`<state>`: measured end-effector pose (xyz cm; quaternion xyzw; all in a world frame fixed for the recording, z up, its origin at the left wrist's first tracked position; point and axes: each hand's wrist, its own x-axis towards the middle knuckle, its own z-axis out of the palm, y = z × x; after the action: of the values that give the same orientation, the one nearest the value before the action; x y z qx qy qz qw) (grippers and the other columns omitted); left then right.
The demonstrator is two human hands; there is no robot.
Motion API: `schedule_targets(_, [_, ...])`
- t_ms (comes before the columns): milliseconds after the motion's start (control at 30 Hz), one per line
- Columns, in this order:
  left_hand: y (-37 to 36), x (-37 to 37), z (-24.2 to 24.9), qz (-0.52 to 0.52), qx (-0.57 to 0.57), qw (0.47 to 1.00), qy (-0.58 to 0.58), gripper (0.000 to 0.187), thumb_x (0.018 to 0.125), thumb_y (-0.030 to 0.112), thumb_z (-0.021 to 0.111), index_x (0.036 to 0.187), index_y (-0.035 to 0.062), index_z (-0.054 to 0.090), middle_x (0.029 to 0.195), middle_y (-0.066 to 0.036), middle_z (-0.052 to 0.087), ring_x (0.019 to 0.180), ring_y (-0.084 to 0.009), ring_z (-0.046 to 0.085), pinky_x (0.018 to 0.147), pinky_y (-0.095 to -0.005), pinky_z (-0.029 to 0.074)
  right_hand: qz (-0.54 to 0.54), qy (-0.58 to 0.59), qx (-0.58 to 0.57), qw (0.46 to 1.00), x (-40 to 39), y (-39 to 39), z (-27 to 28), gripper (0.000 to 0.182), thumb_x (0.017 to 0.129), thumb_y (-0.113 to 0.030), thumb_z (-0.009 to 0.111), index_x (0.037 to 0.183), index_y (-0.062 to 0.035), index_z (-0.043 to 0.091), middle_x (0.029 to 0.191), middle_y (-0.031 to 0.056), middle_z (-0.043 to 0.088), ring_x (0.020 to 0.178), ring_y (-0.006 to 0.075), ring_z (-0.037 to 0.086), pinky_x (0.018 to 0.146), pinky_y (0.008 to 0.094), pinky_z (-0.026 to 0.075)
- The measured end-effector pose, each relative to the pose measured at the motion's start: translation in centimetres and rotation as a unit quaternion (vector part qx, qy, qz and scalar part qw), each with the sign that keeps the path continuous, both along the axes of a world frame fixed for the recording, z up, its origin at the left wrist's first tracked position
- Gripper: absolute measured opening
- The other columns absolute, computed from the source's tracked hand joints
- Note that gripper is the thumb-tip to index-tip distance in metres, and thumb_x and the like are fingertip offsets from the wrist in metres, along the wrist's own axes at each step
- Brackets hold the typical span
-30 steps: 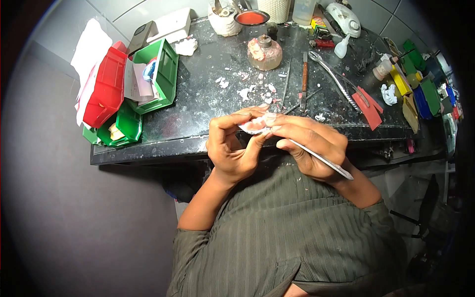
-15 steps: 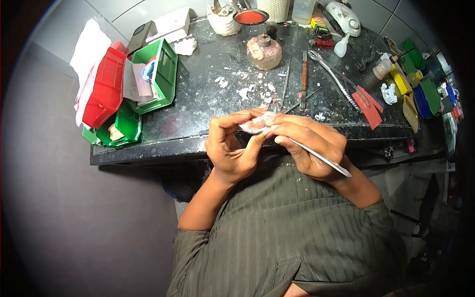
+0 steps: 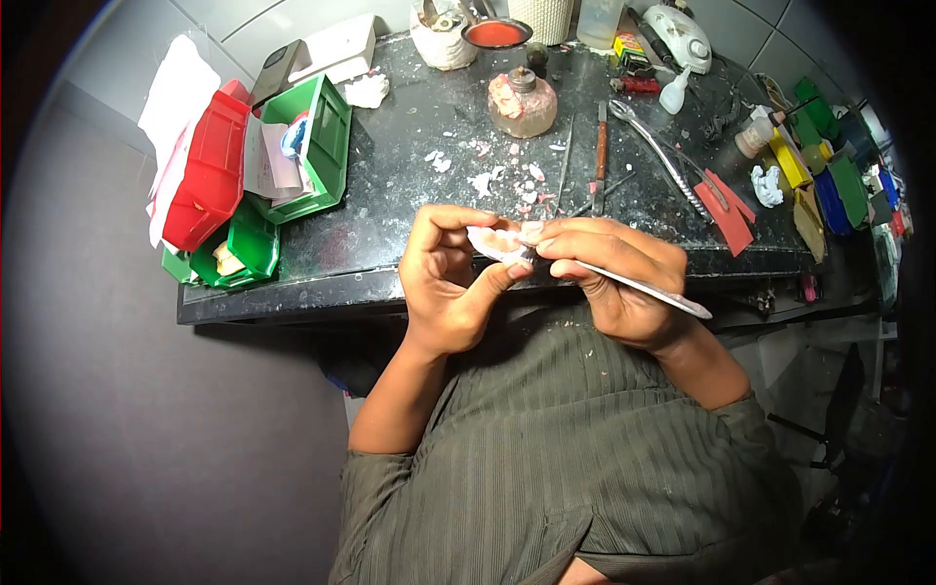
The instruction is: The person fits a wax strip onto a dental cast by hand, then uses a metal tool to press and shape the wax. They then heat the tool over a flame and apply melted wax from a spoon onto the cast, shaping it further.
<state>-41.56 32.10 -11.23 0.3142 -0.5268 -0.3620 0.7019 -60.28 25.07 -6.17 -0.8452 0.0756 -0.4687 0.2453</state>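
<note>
My left hand [image 3: 444,278] grips a small white and pink dental cast [image 3: 495,240] between thumb and fingers, just above the near edge of the black worktop [image 3: 390,195]. My right hand [image 3: 614,278] holds a thin metal carving tool [image 3: 648,288]. Its tip meets the cast and its handle sticks out to the right past my wrist. Both hands touch around the cast, which is partly hidden by my fingers.
Red and green bins [image 3: 253,171] stand at the left of the worktop. A glass spirit lamp [image 3: 522,102], hand tools [image 3: 600,161], metal tongs [image 3: 663,156], a red wax sheet [image 3: 726,210] and white chips lie behind my hands. Coloured bins [image 3: 829,175] line the right.
Both hands have lifted slightly and the cast has tilted. The tool's handle has swung up and to the right, lying flatter than before.
</note>
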Motion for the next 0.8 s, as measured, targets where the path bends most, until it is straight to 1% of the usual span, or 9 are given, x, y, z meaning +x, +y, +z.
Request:
schedule_targets(133, [0.1, 0.6, 0.1, -0.036, 0.029, 0.999, 0.026, 0.046, 0.082, -0.01, 0.076, 0.119, -0.0024, 0.048, 0.11, -0.017, 0.067, 0.102, -0.0194, 0.067, 0.09, -0.0321, 0.054, 0.013, -0.001, 0.045, 0.999, -0.1, -0.2, 0.0, 0.014, 0.093, -0.007, 0.068, 0.095, 0.006, 0.07, 0.096, 0.0148, 0.074, 0.092, 0.0304, 0.074, 0.083, 0.0362, 0.06])
schedule_targets(300, [0.1, 1.0, 0.4, -0.095, 0.051, 0.993, 0.055, 0.047, 0.084, -0.005, 0.076, 0.121, -0.0021, 0.049, 0.111, -0.014, 0.067, 0.103, -0.0185, 0.067, 0.091, -0.0314, 0.053, 0.03, -0.014, 0.099, 0.995, -0.1, -0.5, -0.3, 0.016, 0.094, -0.012, 0.069, 0.094, 0.0032, 0.071, 0.093, 0.0124, 0.075, 0.09, 0.0291, 0.074, 0.087, 0.0383, 0.058])
schedule_targets(400, [0.0, 1.2, 0.4, -0.116, 0.051, 0.989, 0.08, 0.046, 0.085, -0.004, 0.076, 0.122, -0.0025, 0.049, 0.111, -0.014, 0.067, 0.104, -0.0185, 0.066, 0.092, -0.0315, 0.053, 0.043, -0.039, 0.083, 0.995, 0.5, -0.7, -0.6, 0.015, 0.094, -0.013, 0.069, 0.095, 0.0024, 0.071, 0.093, 0.0118, 0.075, 0.09, 0.0292, 0.074, 0.088, 0.0395, 0.057])
schedule_targets(533, [-0.1, 1.5, -0.1, -0.148, 0.052, 0.983, 0.098, 0.046, 0.086, -0.001, 0.076, 0.123, -0.0028, 0.048, 0.114, -0.016, 0.066, 0.104, -0.018, 0.066, 0.093, -0.0317, 0.052, 0.04, -0.024, 0.059, 0.997, 0.4, -1.3, -0.6, 0.017, 0.094, -0.015, 0.069, 0.095, 0.0013, 0.072, 0.093, 0.0119, 0.076, 0.094, 0.0301, 0.073, 0.089, 0.0402, 0.056])
schedule_targets(600, [-0.3, 1.6, -0.3, -0.159, 0.054, 0.98, 0.109, 0.046, 0.088, 0.002, 0.075, 0.124, -0.0031, 0.048, 0.119, -0.017, 0.064, 0.108, -0.0209, 0.066, 0.095, -0.0333, 0.052, 0.05, -0.032, 0.093, 0.994, 0.5, -1.4, -1.1, 0.02, 0.096, -0.019, 0.067, 0.096, 0.0002, 0.072, 0.096, 0.0118, 0.076, 0.1, 0.0314, 0.071, 0.094, 0.0412, 0.053])
schedule_targets(633, [-0.3, 1.6, -0.2, -0.159, 0.053, 0.98, 0.109, 0.046, 0.088, 0.002, 0.075, 0.124, -0.0031, 0.048, 0.119, -0.017, 0.064, 0.108, -0.0209, 0.066, 0.095, -0.0333, 0.052, 0.05, -0.031, 0.092, 0.994, 0.6, -1.5, -1.2, 0.02, 0.096, -0.019, 0.067, 0.096, 0.0002, 0.072, 0.096, 0.0118, 0.076, 0.1, 0.0314, 0.071, 0.094, 0.0412, 0.053])
schedule_targets(700, [-0.3, 1.5, 0.2, -0.173, 0.066, 0.975, 0.123, 0.045, 0.089, 0.005, 0.074, 0.126, -0.0034, 0.048, 0.123, -0.02, 0.063, 0.114, -0.0251, 0.065, 0.097, -0.0352, 0.052, 0.039, -0.051, 0.045, 0.997, 0.9, -1.9, -1.5, 0.023, 0.096, -0.022, 0.066, 0.096, -0.0005, 0.073, 0.1, 0.0119, 0.076, 0.105, 0.0324, 0.069, 0.099, 0.0426, 0.049])
schedule_targets(733, [-0.3, 1.6, 0.2, -0.172, 0.065, 0.975, 0.123, 0.045, 0.089, 0.005, 0.074, 0.126, -0.0034, 0.048, 0.123, -0.02, 0.063, 0.114, -0.0251, 0.065, 0.097, -0.0352, 0.052, 0.039, -0.051, 0.045, 0.997, 1.0, -1.9, -1.6, 0.023, 0.096, -0.022, 0.066, 0.096, -0.0005, 0.073, 0.1, 0.0119, 0.076, 0.105, 0.0324, 0.069, 0.099, 0.0426, 0.049])
schedule_targets(800, [-0.4, 1.8, 0.1, -0.218, 0.058, 0.962, 0.156, 0.045, 0.091, 0.005, 0.072, 0.128, -0.0036, 0.048, 0.124, -0.022, 0.063, 0.118, -0.0284, 0.064, 0.098, -0.0371, 0.052, 0.05, -0.06, 0.058, 0.995, 1.1, -1.9, -1.6, 0.024, 0.098, -0.024, 0.065, 0.096, -0.0012, 0.073, 0.103, 0.0116, 0.076, 0.109, 0.0324, 0.067, 0.102, 0.0451, 0.046])
